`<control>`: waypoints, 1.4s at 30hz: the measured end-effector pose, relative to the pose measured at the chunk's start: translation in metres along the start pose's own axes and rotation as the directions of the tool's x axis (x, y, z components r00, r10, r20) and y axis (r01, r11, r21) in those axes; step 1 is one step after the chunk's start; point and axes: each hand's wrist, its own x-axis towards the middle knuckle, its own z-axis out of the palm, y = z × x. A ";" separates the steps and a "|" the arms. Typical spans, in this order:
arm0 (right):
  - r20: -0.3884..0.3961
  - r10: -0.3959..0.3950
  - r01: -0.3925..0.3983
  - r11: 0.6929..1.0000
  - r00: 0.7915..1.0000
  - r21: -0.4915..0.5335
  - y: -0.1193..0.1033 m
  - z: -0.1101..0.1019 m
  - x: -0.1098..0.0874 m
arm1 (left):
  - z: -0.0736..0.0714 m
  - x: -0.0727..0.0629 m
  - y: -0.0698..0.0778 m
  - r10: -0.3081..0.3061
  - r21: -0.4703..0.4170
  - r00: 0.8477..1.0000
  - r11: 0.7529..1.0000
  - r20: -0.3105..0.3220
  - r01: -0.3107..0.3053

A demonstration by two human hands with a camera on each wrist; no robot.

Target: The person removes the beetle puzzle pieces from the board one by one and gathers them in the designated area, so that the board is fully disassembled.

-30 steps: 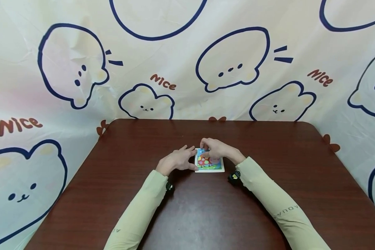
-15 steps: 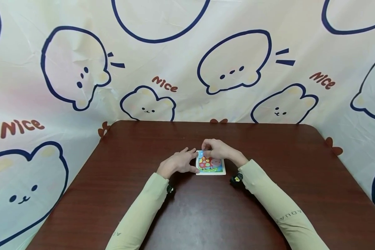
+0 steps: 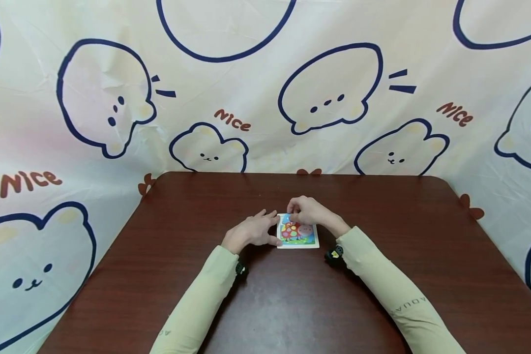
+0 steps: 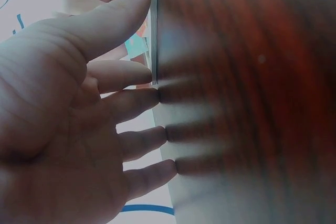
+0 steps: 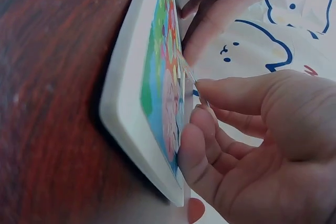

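Observation:
A small square picture puzzle (image 3: 303,247) with a white frame lies flat on the table, showing a red spotted ladybug on green and blue. My left hand (image 3: 253,230) is spread at its left side, thumb at the near corner and index fingertip by the far one. Its other fingertips rest on the tabletop in the left wrist view. My right hand (image 3: 309,211) is over the far part of the picture. Between thumb and index finger it pinches a thin puzzle piece (image 5: 189,71), tilted up from the picture. The right hand hides part of the picture in the head view.
The dark brown wooden table (image 3: 265,305) extends around the puzzle on all sides. Behind it and at both sides hangs a pale cloth (image 3: 265,88) printed with cartoon bears. Black wrist devices (image 3: 335,254) sit at the cuffs of the light green sleeves.
The head view has shifted slightly. My right hand stays pinched at the far edge of the puzzle, with only a slight movement; the left hand keeps its place.

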 end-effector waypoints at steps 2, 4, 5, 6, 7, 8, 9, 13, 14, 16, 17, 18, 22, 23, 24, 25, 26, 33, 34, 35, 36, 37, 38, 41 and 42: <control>-0.003 0.013 -0.013 1.000 1.000 0.027 0.000 -0.001 0.000 | 0.000 0.001 0.000 -0.002 -0.003 1.000 1.000 0.004 0.002; -0.012 0.013 -0.012 0.998 1.000 0.060 0.000 -0.004 -0.001 | 0.000 0.001 0.000 -0.001 0.002 1.000 1.000 0.001 0.001; -0.016 0.009 -0.008 0.997 1.000 0.079 0.001 -0.005 -0.001 | 0.000 0.001 0.000 -0.002 0.002 1.000 1.000 -0.001 0.002; -0.021 0.008 -0.005 0.995 1.000 0.101 0.002 -0.007 -0.001 | -0.001 0.002 -0.001 -0.001 0.003 1.000 1.000 -0.005 0.001; -0.022 0.005 -0.002 0.993 1.000 0.121 0.003 -0.009 -0.001 | -0.001 0.002 0.000 -0.001 0.002 1.000 1.000 -0.007 0.001; -0.020 0.003 0.000 0.990 1.000 0.140 0.004 -0.011 -0.002 | -0.001 0.002 0.000 0.000 -0.001 1.000 1.000 -0.006 0.000; -0.015 0.001 0.002 0.987 1.000 0.160 0.007 -0.013 -0.002 | 0.000 0.001 -0.001 0.000 -0.001 1.000 1.000 -0.006 0.000; 0.021 -0.013 0.008 0.971 1.000 0.238 0.017 -0.022 -0.006 | 0.000 0.001 -0.001 -0.010 -0.007 1.000 1.000 0.001 0.010; 0.030 -0.015 0.007 0.968 0.999 0.250 0.020 -0.025 -0.007 | 0.001 0.000 -0.001 -0.015 -0.007 1.000 1.000 0.002 0.015; 0.039 -0.025 0.014 0.966 0.999 0.259 0.025 -0.029 -0.010 | 0.001 0.000 -0.001 -0.017 -0.008 1.000 1.000 0.001 0.017; 0.040 -0.025 0.014 0.966 0.999 0.259 0.027 -0.032 -0.012 | 0.001 0.000 -0.001 -0.018 -0.009 1.000 1.000 0.001 0.018; 0.041 -0.024 0.013 0.966 0.999 0.257 0.029 -0.034 -0.014 | 0.001 0.000 -0.001 -0.017 -0.010 1.000 1.000 0.000 0.017; 0.039 -0.010 0.000 0.966 0.999 0.258 0.038 -0.040 -0.020 | 0.000 -0.001 -0.001 -0.008 -0.015 1.000 1.000 -0.005 0.008; 0.039 -0.004 -0.007 0.965 0.999 0.262 0.040 -0.042 -0.022 | 0.000 -0.002 0.000 -0.007 -0.013 1.000 1.000 -0.006 0.007; 0.041 0.000 -0.011 0.964 0.999 0.267 0.042 -0.043 -0.023 | 0.000 -0.002 0.000 -0.003 -0.012 1.000 1.000 -0.008 0.003; 0.044 0.005 -0.017 0.962 0.999 0.273 0.045 -0.044 -0.024 | 0.001 -0.002 0.000 -0.001 -0.010 1.000 1.000 -0.007 0.001; 0.049 0.007 -0.021 0.960 0.999 0.280 0.047 -0.045 -0.025 | 0.001 -0.002 0.000 0.001 -0.008 1.000 1.000 -0.008 -0.002; 0.088 0.034 -0.060 0.947 0.996 0.316 0.067 -0.054 -0.035 | 0.003 -0.002 -0.001 0.012 -0.008 1.000 1.000 -0.018 -0.012; 0.091 0.034 -0.061 0.948 0.995 0.311 0.069 -0.055 -0.037 | 0.003 -0.002 -0.001 0.012 -0.009 1.000 1.000 -0.018 -0.012; 0.092 0.033 -0.060 0.950 0.995 0.306 0.072 -0.057 -0.039 | 0.003 -0.002 -0.001 0.011 -0.008 1.000 1.000 -0.017 -0.011; 0.093 0.032 -0.059 0.952 0.995 0.300 0.075 -0.059 -0.041 | 0.003 -0.002 -0.001 0.011 -0.008 1.000 1.000 -0.015 -0.011; 0.095 0.028 -0.055 0.954 0.995 0.294 0.077 -0.060 -0.043 | 0.003 -0.003 -0.001 0.011 -0.007 1.000 1.000 -0.015 -0.012; 0.099 0.020 -0.048 0.956 0.995 0.288 0.080 -0.062 -0.045 | 0.003 -0.003 -0.001 0.012 -0.006 1.000 1.000 -0.016 -0.012; 0.110 0.029 -0.060 0.956 0.993 0.286 0.086 -0.066 -0.050 | 0.002 -0.003 0.000 0.012 -0.005 1.000 1.000 -0.014 -0.012; 0.114 0.034 -0.066 0.956 0.993 0.287 0.088 -0.067 -0.051 | 0.002 -0.003 0.000 0.013 -0.005 1.000 1.000 -0.013 -0.013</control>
